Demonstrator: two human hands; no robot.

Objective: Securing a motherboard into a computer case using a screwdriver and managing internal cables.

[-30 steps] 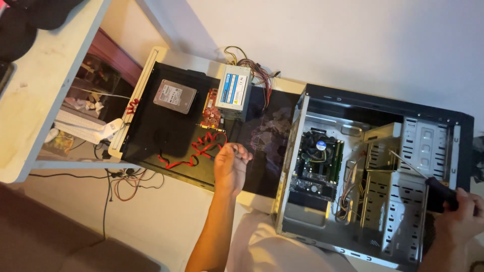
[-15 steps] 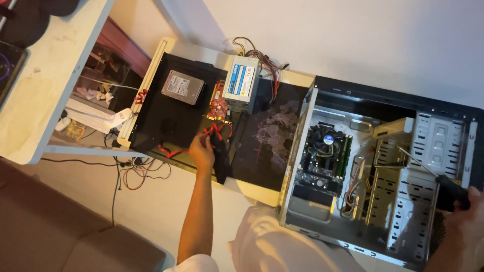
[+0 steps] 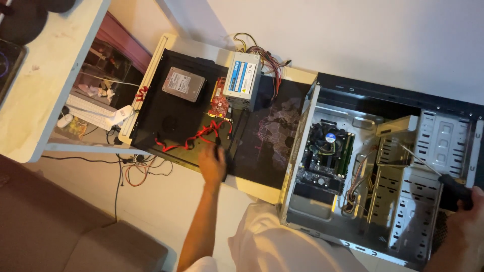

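The left hand, fingers curled loosely and holding nothing I can make out, is resting at the black panel's near edge beside the red cables. The right hand is gripping a screwdriver pointing into the open computer case.

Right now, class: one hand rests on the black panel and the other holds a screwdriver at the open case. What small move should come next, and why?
Probably lift the left hand clear: its fingers sit beside the red cables, with nothing visibly grasped.
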